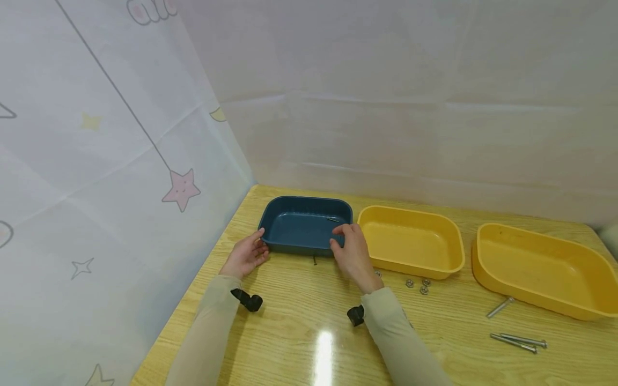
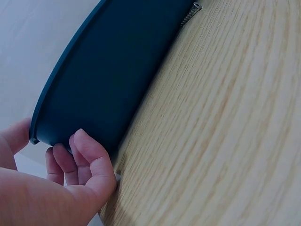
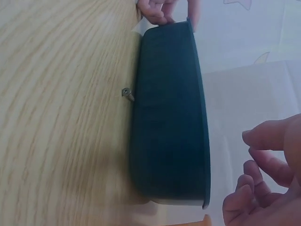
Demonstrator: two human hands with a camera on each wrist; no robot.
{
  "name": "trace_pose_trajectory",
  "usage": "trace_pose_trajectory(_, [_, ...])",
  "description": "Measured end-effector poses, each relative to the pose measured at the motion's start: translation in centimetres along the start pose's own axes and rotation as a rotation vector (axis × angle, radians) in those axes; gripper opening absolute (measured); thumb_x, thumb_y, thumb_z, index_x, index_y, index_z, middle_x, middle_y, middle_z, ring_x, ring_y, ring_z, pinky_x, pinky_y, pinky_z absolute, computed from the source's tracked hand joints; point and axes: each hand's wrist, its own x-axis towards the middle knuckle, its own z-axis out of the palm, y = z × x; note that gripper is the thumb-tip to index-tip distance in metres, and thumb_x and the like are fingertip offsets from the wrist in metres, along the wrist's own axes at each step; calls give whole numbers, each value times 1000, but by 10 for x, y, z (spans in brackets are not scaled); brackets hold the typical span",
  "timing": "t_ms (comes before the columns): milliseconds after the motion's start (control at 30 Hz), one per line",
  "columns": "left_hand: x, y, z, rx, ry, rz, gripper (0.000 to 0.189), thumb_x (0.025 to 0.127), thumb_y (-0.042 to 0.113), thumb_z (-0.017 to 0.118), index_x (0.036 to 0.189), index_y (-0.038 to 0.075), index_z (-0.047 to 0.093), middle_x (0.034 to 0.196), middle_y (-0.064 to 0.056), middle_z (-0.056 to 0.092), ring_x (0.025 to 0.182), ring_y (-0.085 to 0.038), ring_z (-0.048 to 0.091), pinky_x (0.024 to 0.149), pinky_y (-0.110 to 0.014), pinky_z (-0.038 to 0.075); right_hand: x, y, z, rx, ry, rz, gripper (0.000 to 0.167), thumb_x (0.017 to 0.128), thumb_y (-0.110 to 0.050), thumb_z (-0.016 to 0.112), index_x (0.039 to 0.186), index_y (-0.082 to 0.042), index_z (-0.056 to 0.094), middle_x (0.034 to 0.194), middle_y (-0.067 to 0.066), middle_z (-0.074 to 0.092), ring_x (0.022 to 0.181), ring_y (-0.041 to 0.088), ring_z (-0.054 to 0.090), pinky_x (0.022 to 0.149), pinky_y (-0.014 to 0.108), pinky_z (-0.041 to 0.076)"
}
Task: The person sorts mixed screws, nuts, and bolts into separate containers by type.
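Note:
A dark blue tray (image 1: 304, 250) stands at the back left of the wooden table. My left hand (image 1: 245, 255) holds its front left corner, the thumb at the rim and the curled fingers against the outer wall (image 2: 108, 70). Over the tray's right end hovers my right hand (image 1: 354, 254), fingers loosely bent, with a small gap between thumb and index finger. Nothing shows between those fingertips in the right wrist view. One dark screw (image 1: 333, 219) lies inside the tray. Another screw (image 3: 127, 93) lies on the table against the tray's front wall.
Right of the blue tray stands a yellow tray (image 1: 410, 269), with a second yellow tray (image 1: 536, 301) farther right. Several nuts (image 1: 424, 290) lie before the first. Near the second are a single bolt (image 1: 500, 307) and a pair of long bolts (image 1: 514, 343). Cloth walls border the table.

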Motion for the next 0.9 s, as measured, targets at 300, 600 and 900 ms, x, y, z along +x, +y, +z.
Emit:
trace_pose_trajectory(300, [1,-1,0,-2,4,1,44,91,37,66,121,13,45,85,1,51,83,-17,49,76,-28,49,-11,-7,-2,152,21,35,10,91,-17,65,97,-9,64,76,3,55,63,17,46,62,27,40])
trace_pose_trajectory(600, [1,0,-1,-1,-7,4,46,91,38,66,123,12,45,85,1,51,83,-17,49,76,-28,49,-25,0,19,124,-67,67,6,89,-18,67,88,-13,66,75,-1,61,61,10,50,60,24,43])
trace_pose_trajectory(900, [-1,0,1,1,-12,8,46,93,37,64,124,11,45,85,1,51,82,-16,49,77,-28,48,-27,12,40,-84,-147,110,7,88,-21,65,92,-15,67,79,-4,61,66,10,52,61,27,43])
